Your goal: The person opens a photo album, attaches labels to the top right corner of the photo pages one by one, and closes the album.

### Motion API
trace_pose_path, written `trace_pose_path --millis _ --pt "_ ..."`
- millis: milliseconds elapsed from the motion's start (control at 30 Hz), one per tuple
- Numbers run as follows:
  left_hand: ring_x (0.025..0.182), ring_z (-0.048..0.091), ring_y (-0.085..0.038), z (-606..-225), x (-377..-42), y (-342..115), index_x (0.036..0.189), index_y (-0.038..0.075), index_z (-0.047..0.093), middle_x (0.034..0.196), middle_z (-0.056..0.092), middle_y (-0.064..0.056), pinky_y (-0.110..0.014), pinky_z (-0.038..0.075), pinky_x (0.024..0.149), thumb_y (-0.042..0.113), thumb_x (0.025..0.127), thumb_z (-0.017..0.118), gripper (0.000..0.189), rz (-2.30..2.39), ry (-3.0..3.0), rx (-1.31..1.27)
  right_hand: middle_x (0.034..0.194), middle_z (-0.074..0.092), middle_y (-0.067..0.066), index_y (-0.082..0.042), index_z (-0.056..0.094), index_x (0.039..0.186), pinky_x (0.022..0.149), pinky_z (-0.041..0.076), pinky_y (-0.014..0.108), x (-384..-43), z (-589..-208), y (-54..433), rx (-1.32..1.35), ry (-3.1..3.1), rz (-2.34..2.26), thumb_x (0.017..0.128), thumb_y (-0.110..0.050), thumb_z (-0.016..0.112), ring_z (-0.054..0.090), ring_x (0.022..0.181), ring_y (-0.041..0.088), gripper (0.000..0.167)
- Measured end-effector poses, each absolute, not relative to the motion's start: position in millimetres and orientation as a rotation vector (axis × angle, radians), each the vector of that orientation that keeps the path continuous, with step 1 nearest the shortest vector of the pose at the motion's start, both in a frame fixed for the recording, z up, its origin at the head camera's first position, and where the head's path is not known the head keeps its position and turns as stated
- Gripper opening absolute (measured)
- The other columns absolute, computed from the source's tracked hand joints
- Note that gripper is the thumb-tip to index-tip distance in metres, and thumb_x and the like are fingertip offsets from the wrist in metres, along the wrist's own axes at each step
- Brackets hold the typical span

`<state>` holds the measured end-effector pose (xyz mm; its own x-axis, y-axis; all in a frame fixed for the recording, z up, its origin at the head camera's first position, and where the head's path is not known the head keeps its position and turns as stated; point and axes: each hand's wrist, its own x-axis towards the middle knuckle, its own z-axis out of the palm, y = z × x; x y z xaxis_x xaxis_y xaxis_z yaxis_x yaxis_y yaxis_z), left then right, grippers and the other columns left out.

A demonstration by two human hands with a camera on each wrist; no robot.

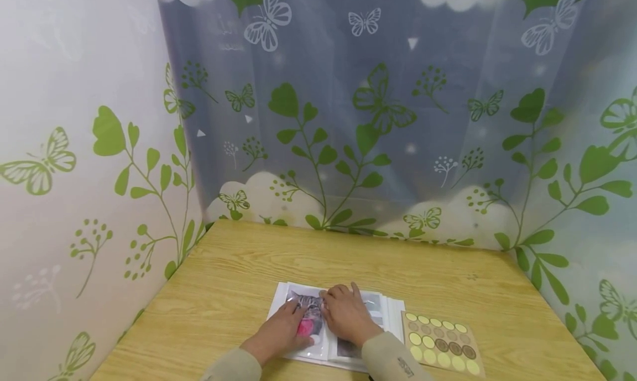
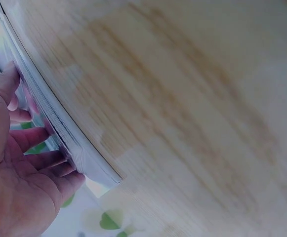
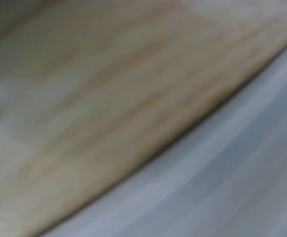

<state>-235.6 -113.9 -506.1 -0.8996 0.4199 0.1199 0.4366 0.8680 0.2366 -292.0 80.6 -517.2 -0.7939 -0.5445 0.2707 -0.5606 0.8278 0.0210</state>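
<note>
A photo album (image 1: 280,299) with white pages lies spread on the wooden table. Its left page shows a cat photo (image 1: 314,327) with a pink patch, under a clear sleeve. My left hand (image 1: 282,330) rests on that page, fingers extended over the photo's left side. In the left wrist view, its fingertips (image 2: 74,180) touch the page surface beside the thick page stack. My right hand (image 1: 348,313) lies across the album's middle, fingertips at the cat photo's right edge, covering part of the right page. The right wrist view shows only the album's blurred white edge (image 3: 202,173) and the table.
To the album's right is a brown sheet of round stickers (image 1: 444,345), pale yellow and dark brown, partly behind the right sleeve (image 1: 395,359). The wooden table (image 1: 239,259) reaches back to curtains (image 1: 323,149) printed with leaves and butterflies, which also stand on both sides.
</note>
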Motion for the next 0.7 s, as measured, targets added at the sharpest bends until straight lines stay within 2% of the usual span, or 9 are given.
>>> trace_pose_path --millis 400,700 --pt "0.126 0.049 -0.042 -506 -235 -115 0.132 -0.009 0.056 0.135 0.050 -0.030 -0.048 0.042 0.106 0.043 0.081 0.078 0.076 -0.407 -2.912 -0.713 0.129 0.058 0.012 -0.012 0.065 0.127 0.110 0.029 0.062 -297 -515 76 0.781 -2.831 0.094 0.098 -0.038 0.055 0.048 0.127 0.032 0.041" --pt "0.129 0.048 -0.042 -505 -235 -115 0.134 -0.008 0.054 0.138 0.048 -0.030 -0.048 0.041 0.107 0.043 0.083 0.077 0.076 -0.412 -2.952 -0.698 0.131 0.057 0.013 -0.009 0.063 0.128 0.110 0.027 0.063 -299 -517 66 0.765 -2.855 0.098 0.098 -0.048 0.053 0.047 0.129 0.033 0.050"
